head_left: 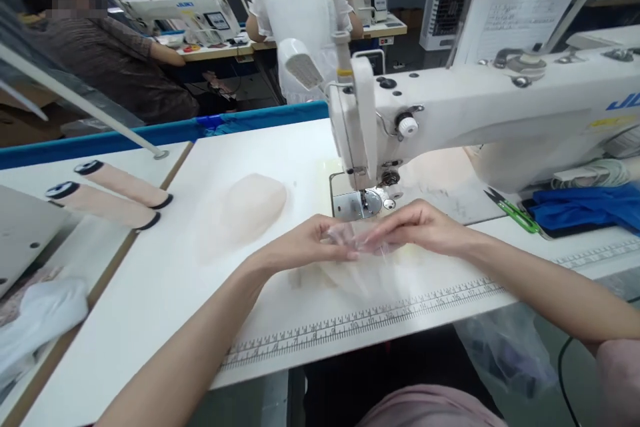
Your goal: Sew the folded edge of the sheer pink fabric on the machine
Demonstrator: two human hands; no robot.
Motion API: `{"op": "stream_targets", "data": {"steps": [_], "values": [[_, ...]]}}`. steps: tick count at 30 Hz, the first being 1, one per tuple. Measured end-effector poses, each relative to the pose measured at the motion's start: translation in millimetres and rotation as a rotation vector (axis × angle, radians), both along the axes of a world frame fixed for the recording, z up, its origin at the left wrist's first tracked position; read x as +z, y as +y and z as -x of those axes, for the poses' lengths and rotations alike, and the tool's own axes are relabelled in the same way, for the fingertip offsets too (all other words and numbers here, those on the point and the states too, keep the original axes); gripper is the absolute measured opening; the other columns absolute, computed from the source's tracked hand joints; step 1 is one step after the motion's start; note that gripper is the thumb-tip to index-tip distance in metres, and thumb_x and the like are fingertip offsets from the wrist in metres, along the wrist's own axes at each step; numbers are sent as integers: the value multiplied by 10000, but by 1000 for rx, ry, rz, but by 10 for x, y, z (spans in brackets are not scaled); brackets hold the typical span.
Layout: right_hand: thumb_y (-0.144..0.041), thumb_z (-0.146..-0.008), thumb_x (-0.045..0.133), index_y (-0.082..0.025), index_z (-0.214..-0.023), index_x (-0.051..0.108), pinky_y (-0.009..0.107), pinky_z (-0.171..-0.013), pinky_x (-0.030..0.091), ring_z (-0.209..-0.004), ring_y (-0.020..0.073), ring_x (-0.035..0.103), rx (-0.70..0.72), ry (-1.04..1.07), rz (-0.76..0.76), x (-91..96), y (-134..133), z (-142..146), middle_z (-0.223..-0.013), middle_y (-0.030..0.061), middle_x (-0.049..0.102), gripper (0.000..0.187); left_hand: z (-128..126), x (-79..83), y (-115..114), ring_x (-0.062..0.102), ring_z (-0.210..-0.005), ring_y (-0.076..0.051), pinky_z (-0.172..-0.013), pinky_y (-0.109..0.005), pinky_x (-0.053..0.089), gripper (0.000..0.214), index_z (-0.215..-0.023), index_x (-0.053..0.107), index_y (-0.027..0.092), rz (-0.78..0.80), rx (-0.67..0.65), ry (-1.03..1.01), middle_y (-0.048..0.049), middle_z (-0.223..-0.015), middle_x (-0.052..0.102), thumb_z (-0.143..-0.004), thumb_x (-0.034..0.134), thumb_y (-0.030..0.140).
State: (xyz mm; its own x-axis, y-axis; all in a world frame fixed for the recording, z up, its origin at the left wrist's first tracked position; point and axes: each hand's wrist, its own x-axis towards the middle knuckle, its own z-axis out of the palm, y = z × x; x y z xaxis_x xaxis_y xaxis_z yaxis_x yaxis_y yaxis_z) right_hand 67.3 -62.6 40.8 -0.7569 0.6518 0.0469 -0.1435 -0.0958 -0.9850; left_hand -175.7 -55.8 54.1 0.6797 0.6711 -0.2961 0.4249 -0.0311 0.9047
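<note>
My left hand and my right hand meet just in front of the sewing machine's needle plate. Between them is a piece of thin see-through material, its lower part hanging blurred over the white table. The fingertips of both hands are closed on it. Whether it is sheer fabric or plastic film I cannot tell. Above and behind the hands stands the white sewing machine. A pale beige, cup-like fabric piece lies left of the needle area, apart from my hands.
Two pale thread cones lie at left. Green thread snips and blue cloth are at right. A ruler strip runs along the front edge. Two people sit at machines beyond the blue-covered edge.
</note>
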Motion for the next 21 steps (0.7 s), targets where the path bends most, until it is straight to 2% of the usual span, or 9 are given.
{"op": "stream_targets", "data": {"steps": [2,3,6,10,11,13,16,19,21], "values": [[-225,-865,618,-237,-1038,720,338,-906,555,-1066,195,661,-5,-36,-12,18,-43,14,-1140,32,700,202,138,55,-66,574,-708,-140,-699,-263,452,230,-692,624,186,106,-4,-18,17,-687,608,-763,705,389],[-234,-866,618,-251,-1079,705,345,-898,562,-1054,198,667,-14,-52,-15,21,-67,32,-1151,28,696,230,226,74,-119,593,-736,-148,-723,-268,462,227,-693,628,186,129,38,-48,5,-717,633,-767,703,387],[-252,-877,608,-282,-1196,642,337,-878,573,-963,175,701,-50,-113,-58,15,-119,160,-997,13,744,323,534,86,-318,615,-677,-164,-680,-289,493,311,-670,608,179,99,293,-141,-28,-702,653,-778,674,463],[-237,-853,608,-244,-1298,567,339,-789,600,-791,167,723,-76,-166,-153,40,-49,601,-806,14,749,447,973,96,-443,516,-517,-106,-520,-231,432,377,-748,587,183,-106,689,-155,-1,-622,574,-832,562,549],[-226,-848,598,-237,-1337,528,343,-744,606,-749,172,721,-71,-174,-163,54,8,758,-747,6,740,494,1078,110,-408,494,-508,-93,-503,-216,409,378,-801,596,186,-171,773,-142,7,-636,560,-844,534,557],[-179,-828,587,-206,-1384,472,347,-801,592,-747,161,716,-93,-116,-188,69,168,1099,-723,-2,732,568,1270,141,-249,486,-517,-86,-501,-212,395,390,-917,611,191,-284,888,-92,7,-689,562,-846,510,561],[-120,-796,549,-176,-1452,358,349,-825,584,-686,140,695,-163,-69,-144,17,465,1559,-649,-36,691,685,1492,136,122,420,-470,-77,-465,-218,343,420,-1024,630,189,-405,957,49,0,-717,577,-857,473,542],[-73,-767,513,-155,-1499,230,329,-832,576,-667,129,680,-179,-162,-89,-101,716,1830,-611,-55,657,789,1623,14,450,420,-455,-92,-471,-231,320,392,-1042,663,189,-501,977,243,-7,-690,609,-863,462,474],[-64,-753,503,-99,-1506,179,344,-820,578,-643,143,674,-146,-234,-83,-168,825,1900,-590,-47,652,821,1651,-116,568,536,-567,-147,-541,-254,365,335,-956,702,183,-563,982,387,-40,-733,666,-837,507,428]]}}
